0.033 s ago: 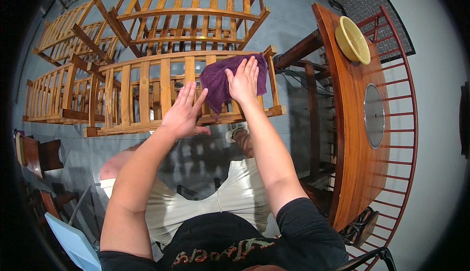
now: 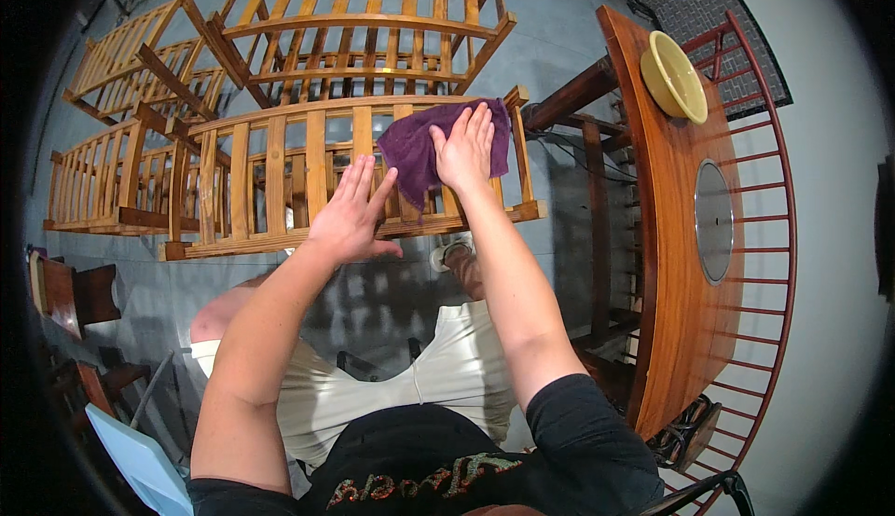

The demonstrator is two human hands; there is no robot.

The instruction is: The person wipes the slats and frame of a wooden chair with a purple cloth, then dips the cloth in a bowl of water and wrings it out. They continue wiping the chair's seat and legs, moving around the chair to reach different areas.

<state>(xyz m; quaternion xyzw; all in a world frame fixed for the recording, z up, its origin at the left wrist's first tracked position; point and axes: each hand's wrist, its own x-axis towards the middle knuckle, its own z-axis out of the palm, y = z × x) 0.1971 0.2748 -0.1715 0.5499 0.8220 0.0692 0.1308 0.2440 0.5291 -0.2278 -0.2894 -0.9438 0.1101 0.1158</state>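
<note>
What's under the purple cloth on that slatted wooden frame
The purple cloth lies over the top rail and slats of the wooden frame, with the right hand pressed flat on it. The wood directly beneath the cloth is covered.

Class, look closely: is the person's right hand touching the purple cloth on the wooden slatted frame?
Touching. The head view shows the right hand lying flat on the purple cloth, fingers spread across it, pressing it against the wooden slatted frame.

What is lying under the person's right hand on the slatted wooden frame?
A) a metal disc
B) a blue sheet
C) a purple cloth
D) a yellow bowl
C: the right hand lies flat on a purple cloth draped over the top rail of the wooden frame, while the yellow bowl sits apart on the table.
</note>
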